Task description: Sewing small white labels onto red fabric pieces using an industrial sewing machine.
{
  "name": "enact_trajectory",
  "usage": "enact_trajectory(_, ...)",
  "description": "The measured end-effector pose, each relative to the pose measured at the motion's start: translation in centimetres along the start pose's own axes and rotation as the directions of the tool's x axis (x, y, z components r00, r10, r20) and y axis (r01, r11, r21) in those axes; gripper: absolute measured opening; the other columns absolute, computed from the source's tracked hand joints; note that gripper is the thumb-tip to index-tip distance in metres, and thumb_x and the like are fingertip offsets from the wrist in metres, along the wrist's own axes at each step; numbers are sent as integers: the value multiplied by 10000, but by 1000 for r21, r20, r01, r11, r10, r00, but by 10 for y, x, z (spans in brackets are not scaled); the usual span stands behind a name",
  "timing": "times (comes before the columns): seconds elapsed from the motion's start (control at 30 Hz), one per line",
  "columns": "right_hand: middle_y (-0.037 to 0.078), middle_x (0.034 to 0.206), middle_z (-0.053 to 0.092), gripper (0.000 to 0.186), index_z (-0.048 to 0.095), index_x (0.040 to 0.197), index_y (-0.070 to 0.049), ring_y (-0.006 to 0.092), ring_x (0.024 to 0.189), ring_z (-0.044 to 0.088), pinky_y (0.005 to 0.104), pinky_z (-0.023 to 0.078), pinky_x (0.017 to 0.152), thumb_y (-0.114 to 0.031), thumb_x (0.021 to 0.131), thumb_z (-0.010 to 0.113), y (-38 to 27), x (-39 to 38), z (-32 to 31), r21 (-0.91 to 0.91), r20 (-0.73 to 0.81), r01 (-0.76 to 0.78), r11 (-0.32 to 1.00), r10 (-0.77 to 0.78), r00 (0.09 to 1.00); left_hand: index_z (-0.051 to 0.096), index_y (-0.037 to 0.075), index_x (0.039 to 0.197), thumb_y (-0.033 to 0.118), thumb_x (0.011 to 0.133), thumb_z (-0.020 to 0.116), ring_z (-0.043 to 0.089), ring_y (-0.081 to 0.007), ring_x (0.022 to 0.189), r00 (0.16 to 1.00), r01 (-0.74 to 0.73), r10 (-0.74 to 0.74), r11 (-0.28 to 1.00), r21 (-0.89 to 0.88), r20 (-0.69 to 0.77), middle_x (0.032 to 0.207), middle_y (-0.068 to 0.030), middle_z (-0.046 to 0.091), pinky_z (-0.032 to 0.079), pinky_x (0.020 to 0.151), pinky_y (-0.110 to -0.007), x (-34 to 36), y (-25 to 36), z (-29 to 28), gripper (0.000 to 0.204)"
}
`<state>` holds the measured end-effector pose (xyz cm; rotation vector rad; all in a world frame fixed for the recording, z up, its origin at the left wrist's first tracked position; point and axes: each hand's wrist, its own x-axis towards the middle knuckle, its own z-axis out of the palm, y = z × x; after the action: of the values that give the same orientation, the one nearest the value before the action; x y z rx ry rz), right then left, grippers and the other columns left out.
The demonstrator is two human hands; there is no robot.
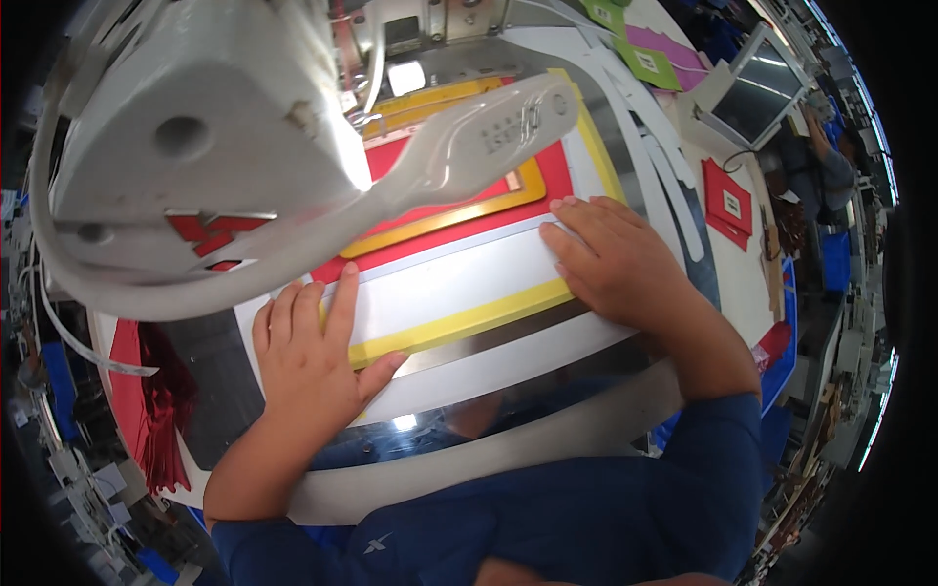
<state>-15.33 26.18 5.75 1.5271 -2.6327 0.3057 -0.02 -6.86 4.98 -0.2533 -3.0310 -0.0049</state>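
A flat template [459, 283] with a white panel, yellow border and red area lies on a shiny metal machine bed [547, 366]. My left hand [313, 356] rests flat on its lower left corner, fingers spread, thumb on the yellow edge. At the panel's right end my right hand [611, 264] presses down flat, fingers pointing left. Neither hand grips anything. A large white sewing machine head [195, 127] with a long white arm [469, 146] hangs over the upper left and hides part of the template.
Red tasselled fabric [161, 410] lies at the left edge. White curved strips [655, 146], green and pink cards [650, 59] and red pieces [728, 205] sit at the upper right beside a screen [757, 93]. Another person [826, 166] is at the far right.
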Motion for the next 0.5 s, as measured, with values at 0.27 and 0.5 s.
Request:
enact_trajectory(0.27,264,1332,698,255,686,1181,7,392,1292,673,512,491,1158,-98,949,681,1,-1,1,-75,19,2,997,0,1000,580,-41,1465,611,786,813,559,-386,1251,998,-9,9,1000,4,-57,1309,-199,598,389,1084,-539,-3,0,3,970)
enact_trajectory(0.5,251,1309,698,261,683,1164,-3,390,1261,671,500,508,1113,-138,944,724,3,0,4,-31,-18,9,999,-10,1000,640,-81,1323,681,821,767,588,-377,1240,995,64,-57,994,93,-79,1277,-227,645,408,1087,-514,-7,2,0,922)
